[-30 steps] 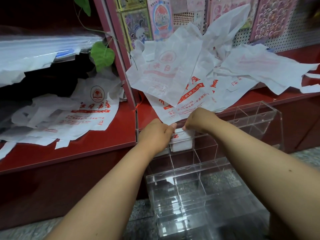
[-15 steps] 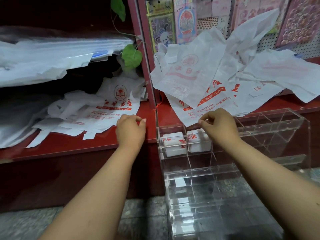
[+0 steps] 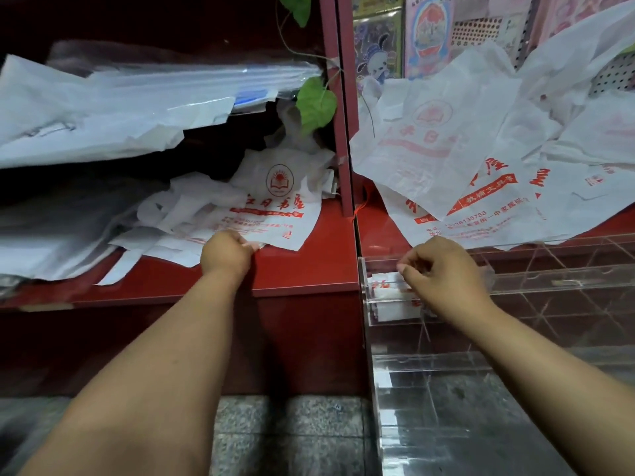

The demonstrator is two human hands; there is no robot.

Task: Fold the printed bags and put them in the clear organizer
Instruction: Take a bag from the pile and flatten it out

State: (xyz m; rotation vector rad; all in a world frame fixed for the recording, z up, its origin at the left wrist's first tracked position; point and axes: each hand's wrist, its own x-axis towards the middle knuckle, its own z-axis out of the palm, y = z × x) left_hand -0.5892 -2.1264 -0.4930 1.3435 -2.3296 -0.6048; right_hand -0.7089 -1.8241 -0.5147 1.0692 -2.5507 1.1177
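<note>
We see white printed bags (image 3: 271, 214) with red lettering lying crumpled on the red shelf, more of them (image 3: 464, 173) heaped to the right. Beside them stands the clear organizer (image 3: 515, 280), two folded bags (image 3: 388, 290) in its top-left compartments.

Printed bag on left shelf (image 3: 275, 214): red round emblem with sun over open book; below it large red characters, partly legible, reading roughly "红日书屋"; smaller red lines beneath too small to read.

Bag under pile on right shelf (image 3: 481, 218): red banner "教辅文具", digits "…36135758" below, further line with "一中家属院" only partly legible.

Top bag of right pile (image 3: 429, 142): print shows through reversed, faint, unreadable.

Folded bags in clear organizer (image 3: 388, 290): red marks, illegible.
</note>
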